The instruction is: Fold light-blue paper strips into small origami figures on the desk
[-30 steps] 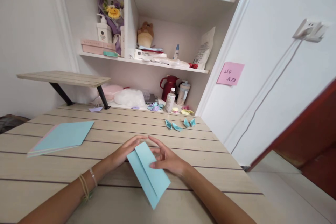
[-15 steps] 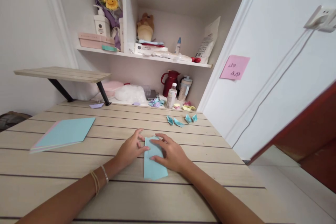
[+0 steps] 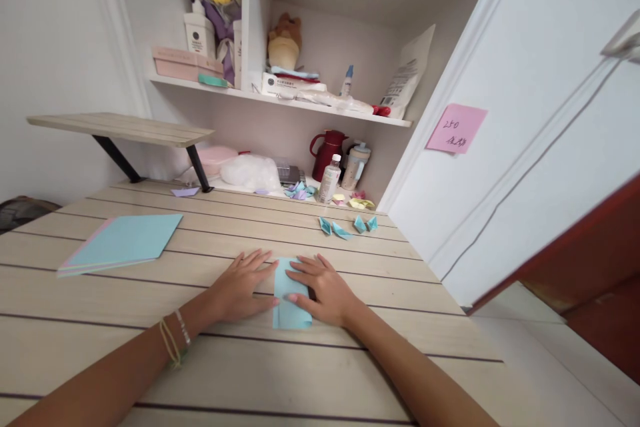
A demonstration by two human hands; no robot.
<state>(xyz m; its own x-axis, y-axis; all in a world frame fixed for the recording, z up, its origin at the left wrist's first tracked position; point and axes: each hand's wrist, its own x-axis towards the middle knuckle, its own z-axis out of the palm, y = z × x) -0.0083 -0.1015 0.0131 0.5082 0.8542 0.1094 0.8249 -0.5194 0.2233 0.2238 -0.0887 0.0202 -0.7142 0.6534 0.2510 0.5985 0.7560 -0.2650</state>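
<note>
A light blue sheet of paper (image 3: 289, 315), doubled over into a narrow upright strip, lies on the wooden table (image 3: 235, 373) between my hands. My right hand (image 3: 325, 290) rests on its right side with fingers spread, partly covering it. At the left edge my left hand (image 3: 243, 287) lies flat, its thumb and fingertips touching the paper. The paper's lower right corner curls up slightly. Beyond the hands stand several small folded blue paper pieces (image 3: 342, 231).
A stack of blue and pink paper sheets (image 3: 125, 240) lies at the left. Behind it stands a raised wooden shelf (image 3: 125, 128) on black legs. A bottle (image 3: 329, 179), a red jug (image 3: 328, 153) and more folded paper (image 3: 299, 191) line the back.
My left hand has flattened from a curled pose, palm down beside the paper. My right hand has pressed down, and the paper's right side now curls over, looking narrower at the bottom.
</note>
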